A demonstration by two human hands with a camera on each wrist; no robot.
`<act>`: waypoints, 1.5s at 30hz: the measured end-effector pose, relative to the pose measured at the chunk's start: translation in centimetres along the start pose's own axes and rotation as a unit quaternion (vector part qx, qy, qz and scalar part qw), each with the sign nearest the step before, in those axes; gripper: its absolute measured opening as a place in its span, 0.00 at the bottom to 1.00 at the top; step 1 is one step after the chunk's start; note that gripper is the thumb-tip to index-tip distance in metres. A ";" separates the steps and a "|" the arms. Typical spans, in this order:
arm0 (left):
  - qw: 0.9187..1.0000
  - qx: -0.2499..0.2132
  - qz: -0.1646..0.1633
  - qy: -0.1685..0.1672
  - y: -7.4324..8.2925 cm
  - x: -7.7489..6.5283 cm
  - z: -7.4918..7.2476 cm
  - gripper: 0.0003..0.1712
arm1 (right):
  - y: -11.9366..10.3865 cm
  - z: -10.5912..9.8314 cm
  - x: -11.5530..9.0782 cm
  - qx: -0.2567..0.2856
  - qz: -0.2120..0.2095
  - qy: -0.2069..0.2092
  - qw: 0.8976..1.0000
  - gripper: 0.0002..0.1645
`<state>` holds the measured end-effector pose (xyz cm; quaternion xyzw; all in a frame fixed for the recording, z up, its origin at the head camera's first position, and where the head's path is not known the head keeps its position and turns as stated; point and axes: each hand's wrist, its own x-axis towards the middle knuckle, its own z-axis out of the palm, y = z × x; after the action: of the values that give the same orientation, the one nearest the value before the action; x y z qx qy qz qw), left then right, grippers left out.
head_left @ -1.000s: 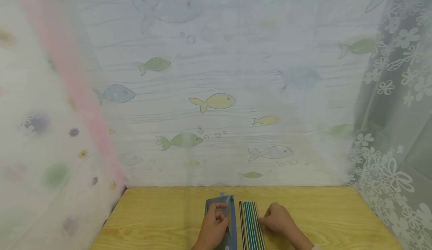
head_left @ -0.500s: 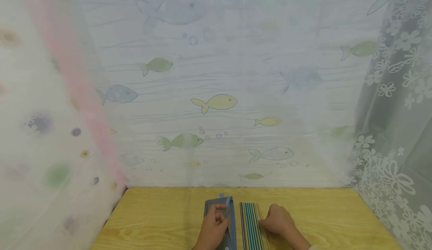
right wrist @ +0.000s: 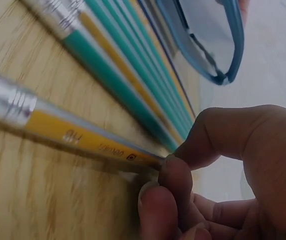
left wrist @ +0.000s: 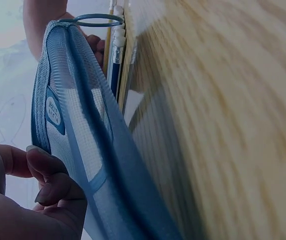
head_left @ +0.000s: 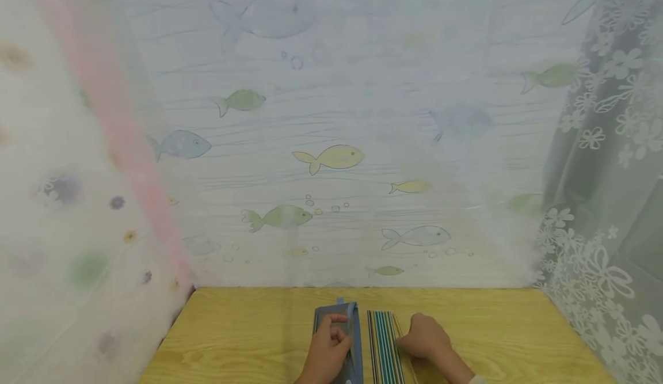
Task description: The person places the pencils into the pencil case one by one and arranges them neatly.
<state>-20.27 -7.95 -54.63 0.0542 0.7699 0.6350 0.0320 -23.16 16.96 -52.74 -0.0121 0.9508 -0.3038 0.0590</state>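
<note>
A blue mesh pencil case (head_left: 355,346) with a zipper lies on the table. My left hand (head_left: 328,349) is over it, thumb and forefinger curled at its edge and gripping it in the left wrist view. Right of the case, a row of pencils (head_left: 382,343) lies side by side, mostly teal with some yellow and dark blue. My right hand (head_left: 427,337) pinches a yellow pencil (right wrist: 77,131) near its far part, between thumb and fingertips. This pencil, marked HB, is angled away from the row, its metal ferrule end pointing toward the wrist camera's left.
The wood-grain table (head_left: 238,332) carries the case and pencils near its front middle. A fish-patterned curtain (head_left: 331,113) stands at its back edge. Flowered sheets hang at the left (head_left: 62,228) and a lace curtain (head_left: 595,269) at the right.
My right hand has drawn the yellow pencil slightly apart from the row, its near end swinging to the right. The left hand stays at the pencil case.
</note>
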 end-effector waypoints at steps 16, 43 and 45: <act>1.000 -0.003 -0.009 -0.002 -0.2 -0.1 0.0 0.24 | -1.7 0.6 0.7 0.023 -0.062 0.018 0.998 0.23; 1.000 -0.011 0.005 0.000 -0.2 0.2 0.5 0.23 | -5.9 1.7 1.0 0.168 -0.090 -0.108 0.976 0.24; 1.000 -0.012 0.005 0.000 -0.1 0.2 0.5 0.23 | -6.0 1.9 1.0 0.179 -0.087 -0.117 0.973 0.24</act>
<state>-20.42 -7.43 -54.87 0.0577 0.7617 0.6446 0.0296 -24.00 10.91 -50.92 -0.1193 0.8628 -0.4695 0.1442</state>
